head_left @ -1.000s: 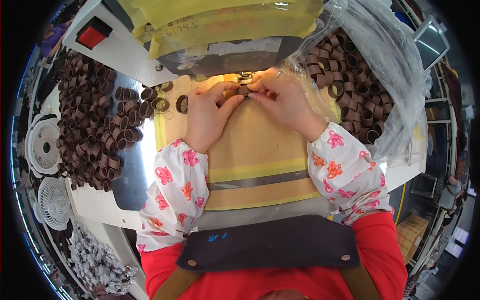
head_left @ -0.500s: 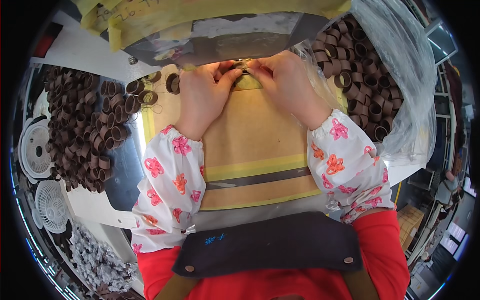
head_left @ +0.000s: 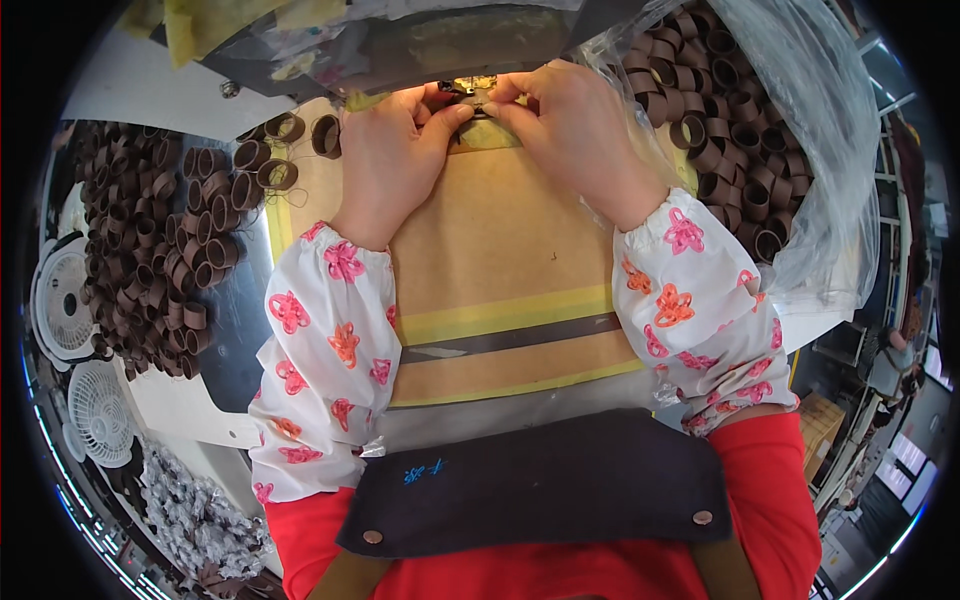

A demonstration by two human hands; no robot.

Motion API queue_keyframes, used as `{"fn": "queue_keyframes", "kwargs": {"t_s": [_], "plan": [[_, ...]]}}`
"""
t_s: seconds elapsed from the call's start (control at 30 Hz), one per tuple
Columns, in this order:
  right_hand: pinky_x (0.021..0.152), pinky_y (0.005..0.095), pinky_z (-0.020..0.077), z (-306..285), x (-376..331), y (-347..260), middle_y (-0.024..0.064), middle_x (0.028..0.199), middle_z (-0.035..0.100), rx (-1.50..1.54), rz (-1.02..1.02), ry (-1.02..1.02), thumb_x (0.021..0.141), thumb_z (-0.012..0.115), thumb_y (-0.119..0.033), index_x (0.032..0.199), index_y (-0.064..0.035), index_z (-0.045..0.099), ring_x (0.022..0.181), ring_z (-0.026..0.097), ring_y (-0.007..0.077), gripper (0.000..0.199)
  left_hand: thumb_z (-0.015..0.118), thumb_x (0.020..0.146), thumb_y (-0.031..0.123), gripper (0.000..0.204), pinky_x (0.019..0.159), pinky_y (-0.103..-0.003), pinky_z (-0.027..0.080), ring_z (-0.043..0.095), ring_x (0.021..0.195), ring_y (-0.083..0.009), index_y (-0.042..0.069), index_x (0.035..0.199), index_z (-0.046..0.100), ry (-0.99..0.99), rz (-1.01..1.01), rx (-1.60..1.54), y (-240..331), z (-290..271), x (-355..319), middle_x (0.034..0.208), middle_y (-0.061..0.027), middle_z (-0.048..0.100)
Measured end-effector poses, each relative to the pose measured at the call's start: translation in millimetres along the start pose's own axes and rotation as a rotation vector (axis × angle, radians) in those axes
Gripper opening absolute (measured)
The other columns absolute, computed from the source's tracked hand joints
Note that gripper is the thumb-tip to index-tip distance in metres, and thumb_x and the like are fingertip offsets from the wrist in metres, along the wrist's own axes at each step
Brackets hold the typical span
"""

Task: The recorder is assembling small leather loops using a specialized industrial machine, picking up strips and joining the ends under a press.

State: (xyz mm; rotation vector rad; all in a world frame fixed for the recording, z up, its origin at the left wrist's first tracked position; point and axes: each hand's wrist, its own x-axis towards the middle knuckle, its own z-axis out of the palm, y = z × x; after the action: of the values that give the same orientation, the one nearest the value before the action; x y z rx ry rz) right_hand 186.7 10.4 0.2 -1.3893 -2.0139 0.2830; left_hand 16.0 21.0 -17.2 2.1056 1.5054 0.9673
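Note:
Both hands meet at the lit needle area (head_left: 476, 84) under the sewing machine head (head_left: 440, 50). My left hand (head_left: 392, 160) is closed, its thumb and fingers pinching at the left of a small dark piece (head_left: 480, 113). From the other side, my right hand (head_left: 580, 135) pinches toward the same piece with thumb and forefinger. The piece looks like one of the brown bands nearby, but fingers hide most of it. Beside my left hand lies a loose brown band (head_left: 326, 136).
A heap of brown bands (head_left: 130, 250) covers the left side, some trailing threads. More brown bands (head_left: 740, 150) lie in a clear plastic bag (head_left: 840, 190) at the right. Tan board with yellow tape (head_left: 500, 240) spans the middle. White fans (head_left: 100, 410) stand at far left.
The whole picture has shifted, so machine and hands appear higher. More of the lit needle area shows above my fingertips. Both hands stay at the same spot by the needle.

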Motion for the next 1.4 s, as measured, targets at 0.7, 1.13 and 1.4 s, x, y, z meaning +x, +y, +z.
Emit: {"fn": "queue_keyframes", "kwargs": {"t_s": [0.7,1.13,1.4], "plan": [[0.058,0.0396,0.0452,4,-1,2,0.0096,0.069,0.058,-0.004,0.005,0.000,0.074,0.060,-0.016,0.071,-0.0066,0.058,0.067,0.059,0.0289,0.010,0.068,0.074,0.024,0.025,0.046,-0.030,0.039,0.051,0.044,-0.0174,0.000,0.082,0.065,-0.022,0.005,-0.017,2,1,2,0.051,-0.0048,0.053],[0.061,0.0376,0.0457,7,-20,-17,0.0098,0.076,0.058,0.094,-0.087,-0.068,0.074,0.064,-0.014,0.080,-0.0040,0.055,0.070,0.057,0.0307,0.014,0.063,0.080,0.022,0.021,0.069,-0.033,0.034,0.048,0.051,-0.0256,0.007,0.066,0.058,0.061,0.216,0.295,6,-28,-37,0.054,-0.0072,0.053],[0.060,0.0372,0.0452,-82,-17,27,0.0138,0.070,0.058,-0.242,-0.017,0.057,0.074,0.061,-0.012,0.078,-0.0017,0.058,0.068,0.058,0.0308,0.011,0.064,0.080,0.021,0.015,0.073,-0.032,0.035,0.050,0.063,-0.0181,0.007,0.075,0.062,0.036,-0.063,0.417,-38,-107,-58,0.063,-0.0030,0.058]]}}
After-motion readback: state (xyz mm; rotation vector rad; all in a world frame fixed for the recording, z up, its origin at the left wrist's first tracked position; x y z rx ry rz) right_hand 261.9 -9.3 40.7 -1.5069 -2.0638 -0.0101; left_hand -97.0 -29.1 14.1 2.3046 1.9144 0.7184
